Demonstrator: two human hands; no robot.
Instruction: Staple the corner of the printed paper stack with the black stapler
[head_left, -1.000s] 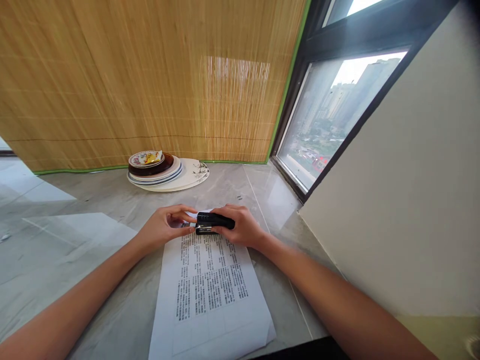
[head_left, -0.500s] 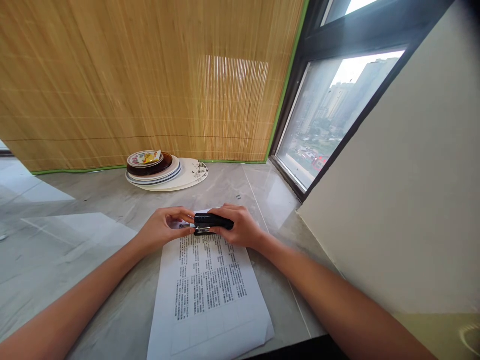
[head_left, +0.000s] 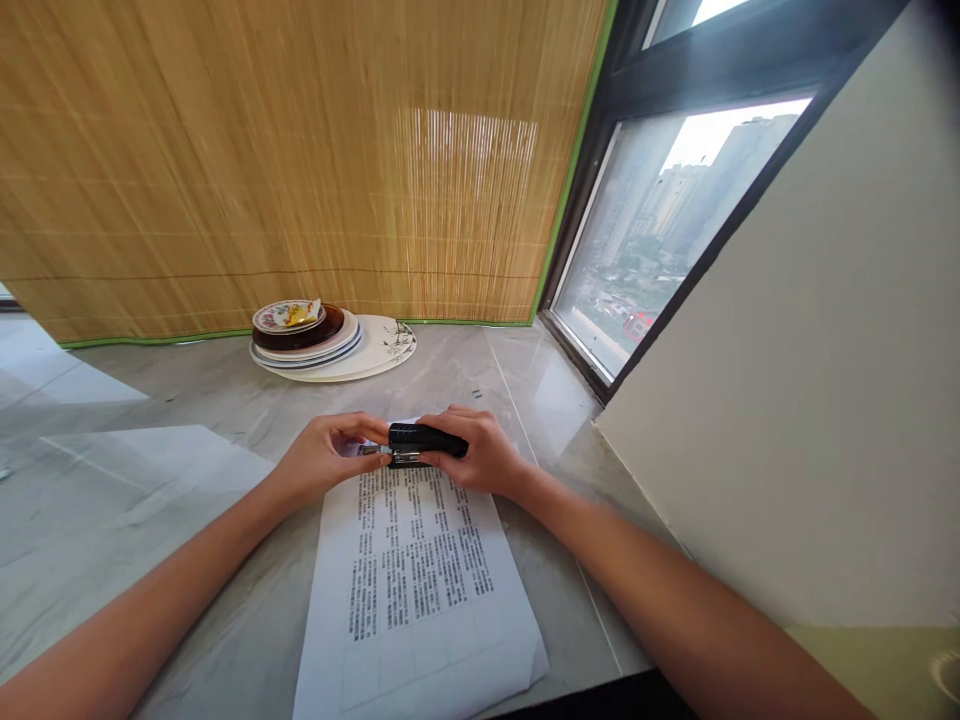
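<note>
A black stapler (head_left: 429, 441) lies sideways over the top end of a printed sheet of paper (head_left: 420, 560). My right hand (head_left: 480, 452) is closed around its right part, thumb below and fingers over the top. At the left end of the stapler, my left hand (head_left: 330, 455) grips with thumb and index finger, a gap between them. A thin metal piece (head_left: 373, 450) sticks out of that end between these fingers; whether it is part of the stapler I cannot tell. The paper lies lengthwise towards me, its near right corner slightly curled.
A stack of plates (head_left: 304, 340) stands at the back on a larger oval plate (head_left: 390, 345), with a small yellow packet (head_left: 301, 314) on top. Behind hangs a bamboo blind (head_left: 300, 160). A window (head_left: 675, 220) and white wall (head_left: 810, 400) bound the grey marbled surface (head_left: 217, 390) on the right.
Both hands stay in almost the same place on the stapler. Its upper part looks very slightly raised from the lower part. The paper has not moved.
</note>
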